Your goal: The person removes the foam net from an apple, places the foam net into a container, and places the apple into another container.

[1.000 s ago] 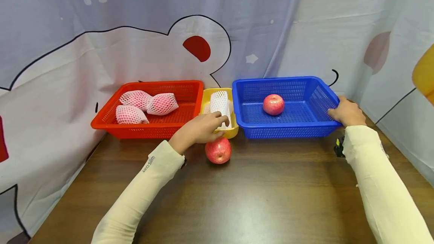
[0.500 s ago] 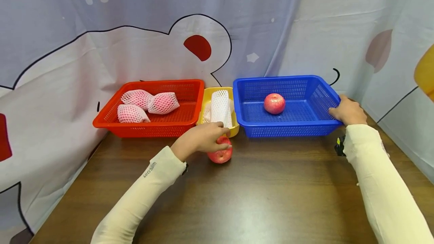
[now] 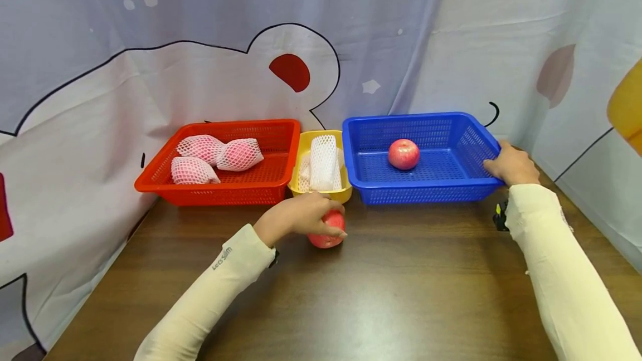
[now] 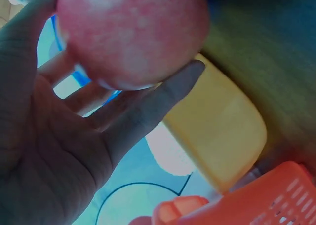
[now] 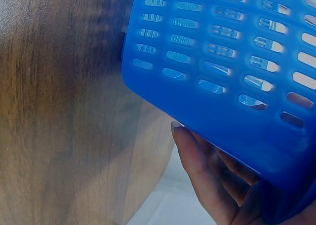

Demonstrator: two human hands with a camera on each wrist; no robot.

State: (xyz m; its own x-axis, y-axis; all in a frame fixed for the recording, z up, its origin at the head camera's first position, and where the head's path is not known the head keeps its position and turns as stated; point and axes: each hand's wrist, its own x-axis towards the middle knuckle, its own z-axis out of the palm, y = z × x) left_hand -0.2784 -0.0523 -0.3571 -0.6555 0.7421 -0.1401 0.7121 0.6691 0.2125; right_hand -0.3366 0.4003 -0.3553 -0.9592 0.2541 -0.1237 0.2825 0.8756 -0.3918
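Note:
Just in front of the yellow container, my left hand [image 3: 301, 215] holds a red apple [image 3: 325, 239] over the wooden table. The left wrist view shows the thumb and fingers around this apple [image 4: 133, 37]. At the right end of the blue basket [image 3: 426, 185], my right hand [image 3: 514, 167] grips the rim. From the right wrist camera, fingers [image 5: 195, 163] lie against the underside of the basket's slotted wall [image 5: 187, 99]. Another apple [image 3: 403, 155], bare and red, lies inside the blue basket.
On the left stands a red basket [image 3: 215, 187] with several foam-netted apples [image 3: 239, 155]. Between the baskets, a yellow container [image 3: 346, 196] holds white foam nets [image 3: 323, 161]. A patterned curtain [image 3: 200, 82] hangs behind the brown table [image 3: 391, 272].
My left hand has come down and slightly toward me onto the apple, and its fingers have closed around it. The right hand keeps its place on the blue basket.

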